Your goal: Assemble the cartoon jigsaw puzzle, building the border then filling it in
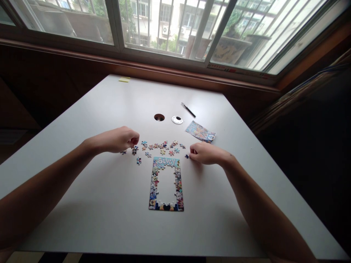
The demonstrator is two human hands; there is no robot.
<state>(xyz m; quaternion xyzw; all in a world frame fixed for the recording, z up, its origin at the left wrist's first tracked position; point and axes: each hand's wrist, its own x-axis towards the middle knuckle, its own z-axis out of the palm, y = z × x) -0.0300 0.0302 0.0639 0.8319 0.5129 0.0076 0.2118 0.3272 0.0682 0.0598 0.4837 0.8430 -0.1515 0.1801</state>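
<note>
Fingers of left hand curled in over mixed dark-and-white jigsaw pieces; can't tell if one is pinched. Right hand bent, fingertips at small dark-blue knobbed piece (grip unclear, hand hides it). Between hands: scattered multicoloured, cardboard-looking pieces. Nearer: thin rectangular picture-printed puzzle frame, knobbed inner edge, pale middle. Risk: a careless wrist could scatter pieces or skew the frame, since the white table looks smooth. Far right: creased colourful paper sheet, slim black pen; left of these, round silvery disc.
</note>
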